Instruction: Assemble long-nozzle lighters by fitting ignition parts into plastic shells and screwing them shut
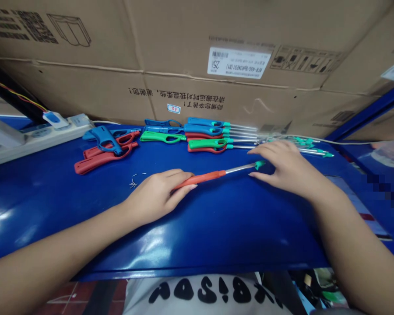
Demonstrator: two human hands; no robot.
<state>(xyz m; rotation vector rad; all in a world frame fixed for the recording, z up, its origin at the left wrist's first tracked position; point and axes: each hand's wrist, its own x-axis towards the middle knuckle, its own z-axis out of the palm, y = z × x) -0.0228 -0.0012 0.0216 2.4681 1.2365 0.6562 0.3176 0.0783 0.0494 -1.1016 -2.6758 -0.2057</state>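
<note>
My left hand (160,192) is wrapped round the handle of an orange-red lighter (206,176), held over the blue table. Its metal tube points right and ends in a green tip (259,165). My right hand (282,168) is beside that tip, thumb and fingers apart, with nothing between them. Behind, assembled lighters (206,143) with blue, red and green handles lie side by side, their metal tubes pointing right. Loose blue and red handle shells (105,159) are piled at the left, near a green shell (162,138). Small metal pins (133,183) lie left of my left hand.
Large cardboard boxes (184,57) stand along the back of the blue table (184,236). A white power strip (39,138) with a plug lies at the left. More metal tubes with green tips (315,152) lie behind my right hand, and a flat panel (357,205) is at the right.
</note>
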